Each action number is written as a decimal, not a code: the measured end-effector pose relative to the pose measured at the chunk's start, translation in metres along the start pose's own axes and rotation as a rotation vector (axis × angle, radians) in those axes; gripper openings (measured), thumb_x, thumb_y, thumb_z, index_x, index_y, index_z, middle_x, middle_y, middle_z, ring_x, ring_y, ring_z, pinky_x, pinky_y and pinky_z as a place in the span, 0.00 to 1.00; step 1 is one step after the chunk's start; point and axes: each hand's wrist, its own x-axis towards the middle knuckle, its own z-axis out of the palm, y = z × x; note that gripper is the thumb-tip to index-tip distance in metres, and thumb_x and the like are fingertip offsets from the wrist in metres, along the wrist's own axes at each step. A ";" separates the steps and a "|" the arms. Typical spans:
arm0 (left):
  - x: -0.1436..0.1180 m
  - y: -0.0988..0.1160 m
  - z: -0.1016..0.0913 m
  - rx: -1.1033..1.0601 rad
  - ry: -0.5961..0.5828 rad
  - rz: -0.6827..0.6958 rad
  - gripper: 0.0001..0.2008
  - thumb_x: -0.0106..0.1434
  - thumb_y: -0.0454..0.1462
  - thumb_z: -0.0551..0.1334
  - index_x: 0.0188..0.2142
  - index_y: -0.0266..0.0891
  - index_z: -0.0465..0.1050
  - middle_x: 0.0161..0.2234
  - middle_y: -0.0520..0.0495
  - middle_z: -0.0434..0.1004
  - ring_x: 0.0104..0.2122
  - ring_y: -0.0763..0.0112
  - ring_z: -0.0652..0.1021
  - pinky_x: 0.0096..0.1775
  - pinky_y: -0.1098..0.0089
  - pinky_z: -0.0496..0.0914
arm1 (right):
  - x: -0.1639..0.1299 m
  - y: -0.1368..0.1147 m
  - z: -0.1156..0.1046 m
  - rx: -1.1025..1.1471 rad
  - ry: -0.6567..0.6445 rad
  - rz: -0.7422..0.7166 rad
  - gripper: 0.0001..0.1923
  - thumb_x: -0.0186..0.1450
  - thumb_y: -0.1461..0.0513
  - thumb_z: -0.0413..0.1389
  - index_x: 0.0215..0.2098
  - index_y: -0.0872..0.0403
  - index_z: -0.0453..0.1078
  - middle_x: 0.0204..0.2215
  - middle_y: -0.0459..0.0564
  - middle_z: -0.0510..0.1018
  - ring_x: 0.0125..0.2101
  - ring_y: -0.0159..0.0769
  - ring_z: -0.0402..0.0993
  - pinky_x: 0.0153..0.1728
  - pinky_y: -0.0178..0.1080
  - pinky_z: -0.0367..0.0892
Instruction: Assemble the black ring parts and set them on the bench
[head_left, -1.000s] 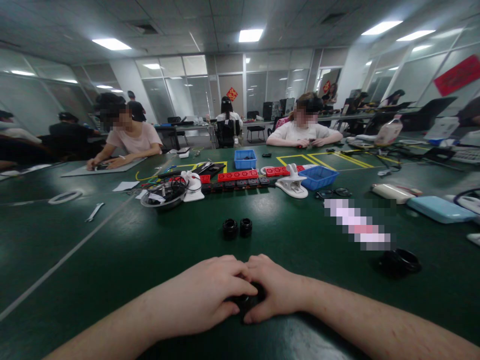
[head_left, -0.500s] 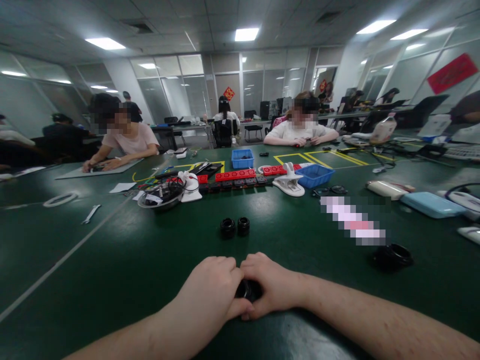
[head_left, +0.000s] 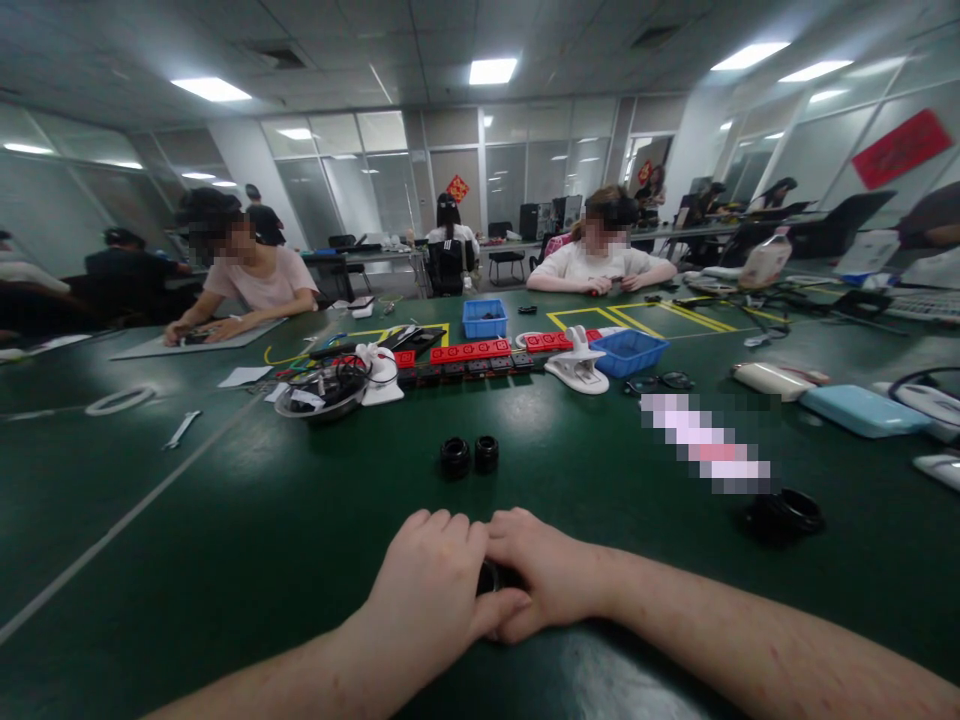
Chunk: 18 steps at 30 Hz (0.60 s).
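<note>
A black part [head_left: 488, 577] is held low at the middle of the view, over the near portion of the green table [head_left: 300, 540]; whether it is rested on the surface cannot be told. It is gripped by both hands: the left hand [head_left: 431, 575] is curled over its left side, the right hand [head_left: 555, 570] is wrapped round its right, and the left thumb is laid across in front, over the right one. Most of the part is hidden by the fingers, only a dark, curved edge being shown.

Straight ahead, a ring [head_left: 454, 464] and a smaller ring [head_left: 486, 460], both black, are set side by side, with a strip of green surface left between them and the knuckles. A wider stretch is spread to the left, crossed by a pale seam [head_left: 135, 511] and bounded farther off by a wrench [head_left: 182, 430]. On the right, a big ring [head_left: 778, 522] is placed beyond the right forearm [head_left: 712, 605], well apart from the hand. The room ahead is bordered by a bowl [head_left: 319, 411], a red strip [head_left: 471, 350], a white clip [head_left: 581, 373] and a blue bin [head_left: 634, 361].
</note>
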 end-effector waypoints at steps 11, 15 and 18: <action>-0.012 -0.028 -0.036 -0.387 -0.221 0.384 0.19 0.56 0.30 0.65 0.45 0.49 0.70 0.46 0.54 0.72 0.46 0.68 0.70 0.49 0.67 0.60 | 0.000 0.001 0.002 0.003 -0.025 0.006 0.18 0.46 0.53 0.64 0.32 0.53 0.69 0.30 0.44 0.71 0.32 0.35 0.66 0.35 0.37 0.57; -0.011 -0.029 -0.034 -0.401 -0.253 0.420 0.20 0.58 0.24 0.60 0.45 0.49 0.71 0.45 0.53 0.73 0.45 0.68 0.71 0.48 0.68 0.61 | 0.000 0.001 0.001 -0.011 -0.029 0.017 0.17 0.46 0.52 0.63 0.29 0.54 0.68 0.28 0.43 0.69 0.32 0.34 0.65 0.34 0.35 0.57; -0.009 -0.025 -0.033 -0.395 -0.232 0.398 0.20 0.58 0.24 0.59 0.44 0.48 0.71 0.44 0.53 0.73 0.42 0.68 0.71 0.44 0.69 0.64 | 0.000 0.000 0.000 0.024 -0.028 0.014 0.17 0.47 0.54 0.63 0.32 0.53 0.69 0.29 0.43 0.70 0.32 0.35 0.65 0.34 0.36 0.56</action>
